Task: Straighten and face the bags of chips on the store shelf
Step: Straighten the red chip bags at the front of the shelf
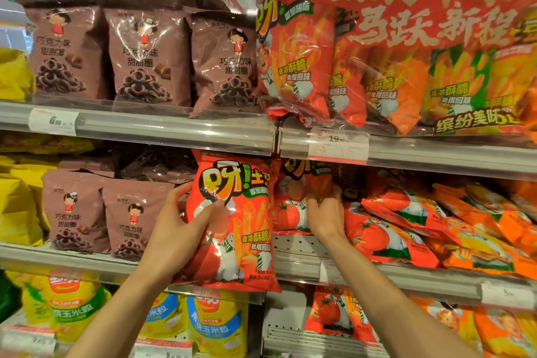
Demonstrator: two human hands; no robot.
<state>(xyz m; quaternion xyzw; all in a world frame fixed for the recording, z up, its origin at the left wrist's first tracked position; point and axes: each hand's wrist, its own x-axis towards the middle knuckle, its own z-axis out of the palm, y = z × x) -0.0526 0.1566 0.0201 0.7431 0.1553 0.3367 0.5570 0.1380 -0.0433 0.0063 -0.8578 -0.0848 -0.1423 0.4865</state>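
On the middle shelf [293, 244], your left hand [174, 221] holds a red bag [235, 221] upright by its left edge, thumb across the front and fingers behind, so the printed face points outward while the bottom seam hangs below the shelf lip. Your right hand [324, 212] reaches deeper, fingers curled onto a second red bag [290, 206] standing further back; this grip appears to steady or draw that bag, though the fingertips are partly hidden among the packs. Between the two hands a strip of bare perforated shelf is exposed, the likely slot for the held bag. To your right, the tomato bags [392, 229] lie flat and slanted, still unfaced. To your left, the brown bags [101, 212] stand in an orderly row just beside the held bag, limiting sideways room. The upper shelf rail [174, 128] and its price tag [338, 144] sit close above the bag top, so clearance overhead looks tight; open room lies mainly toward you.
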